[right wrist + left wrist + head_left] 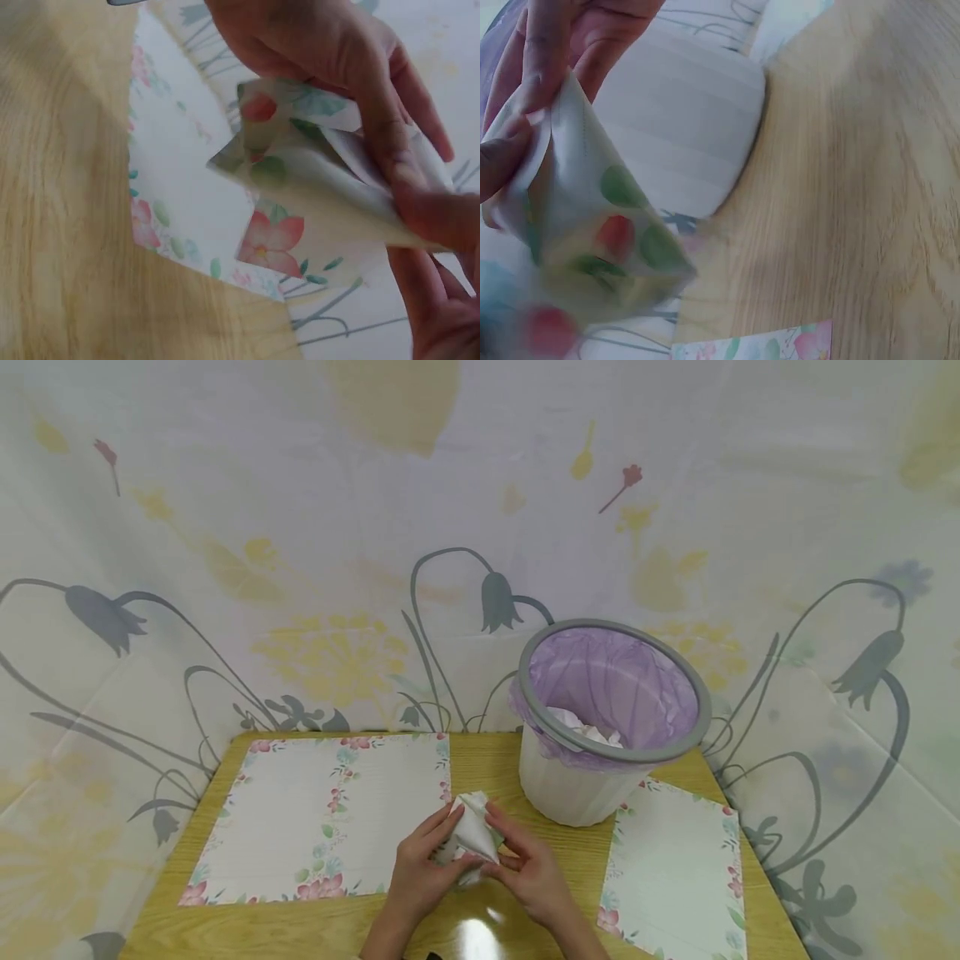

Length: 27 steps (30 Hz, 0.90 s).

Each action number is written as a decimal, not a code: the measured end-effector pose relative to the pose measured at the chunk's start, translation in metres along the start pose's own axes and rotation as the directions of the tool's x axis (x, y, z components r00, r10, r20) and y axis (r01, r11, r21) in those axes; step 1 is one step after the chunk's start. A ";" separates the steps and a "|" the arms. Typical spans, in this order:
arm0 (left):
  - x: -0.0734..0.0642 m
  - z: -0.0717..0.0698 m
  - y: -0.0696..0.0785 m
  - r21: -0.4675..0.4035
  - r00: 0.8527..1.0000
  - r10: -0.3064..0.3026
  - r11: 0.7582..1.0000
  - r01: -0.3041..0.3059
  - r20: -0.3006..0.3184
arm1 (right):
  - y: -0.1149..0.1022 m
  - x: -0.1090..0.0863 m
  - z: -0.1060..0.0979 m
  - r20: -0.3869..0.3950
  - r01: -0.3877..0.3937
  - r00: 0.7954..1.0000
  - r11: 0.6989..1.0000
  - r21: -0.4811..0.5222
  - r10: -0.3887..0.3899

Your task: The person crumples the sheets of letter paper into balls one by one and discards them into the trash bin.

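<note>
Both hands hold one sheet of floral-bordered paper (474, 828), folded and crumpled, above the front middle of the wooden table. The left hand (426, 864) pinches its left side, and the right hand (531, 862) grips it from the right with bent fingers. In the left wrist view the paper (604, 217) comes to a pointed fold, printed with red petals and green leaves; its lower part is blurred. The right wrist view shows loose layers of the paper (322, 187) fanning out, one corner bearing a pink flower. Fingers hide part of the folds.
Behind and right of the hands stands a white bin (562, 785) with a grey rim and purple liner (615, 668); white crumpled paper (581, 725) lies inside. Flat floral-bordered sheets lie at left (277, 827) and right (675, 860). A flower-patterned cloth (337, 527) hangs behind the table.
</note>
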<state>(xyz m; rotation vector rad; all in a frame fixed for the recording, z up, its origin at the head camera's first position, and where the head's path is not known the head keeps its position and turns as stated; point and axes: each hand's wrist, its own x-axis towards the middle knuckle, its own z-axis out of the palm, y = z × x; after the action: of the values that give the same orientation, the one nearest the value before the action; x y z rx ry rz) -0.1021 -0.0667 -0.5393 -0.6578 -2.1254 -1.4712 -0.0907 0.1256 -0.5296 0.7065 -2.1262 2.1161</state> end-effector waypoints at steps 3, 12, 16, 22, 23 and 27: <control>0.000 0.004 -0.001 0.006 0.999 0.038 0.999 -0.037 -0.031 | 0.000 -0.001 0.003 -0.073 0.003 0.997 0.999 -0.045 -0.006; 0.004 0.007 -0.003 -0.038 0.978 0.180 0.982 -0.185 -0.105 | 0.008 -0.002 0.011 -0.265 0.066 0.960 0.993 -0.095 -0.089; 0.005 0.007 -0.002 -0.063 0.984 0.169 0.983 -0.173 -0.064 | 0.007 -0.002 0.012 -0.309 0.088 0.944 0.991 -0.104 -0.116; 0.001 0.007 -0.002 -0.081 0.990 0.143 0.987 -0.142 0.005 | 0.007 -0.002 0.012 -0.350 0.128 0.921 0.981 -0.145 -0.172; 0.000 0.007 -0.002 -0.087 0.991 0.135 0.987 -0.134 0.002 | 0.007 -0.002 0.012 -0.348 0.143 0.919 0.979 -0.144 -0.186; 0.001 0.009 0.001 -0.141 0.998 0.062 0.988 -0.062 -0.008 | 0.005 0.000 0.015 -0.341 0.207 0.907 0.966 -0.152 -0.248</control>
<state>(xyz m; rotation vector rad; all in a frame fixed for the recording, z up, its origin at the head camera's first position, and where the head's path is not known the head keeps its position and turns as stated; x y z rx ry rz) -0.1030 -0.0577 -0.5404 -0.7648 -1.9928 -1.5979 -0.0880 0.1110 -0.5348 0.4842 -1.8509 1.8223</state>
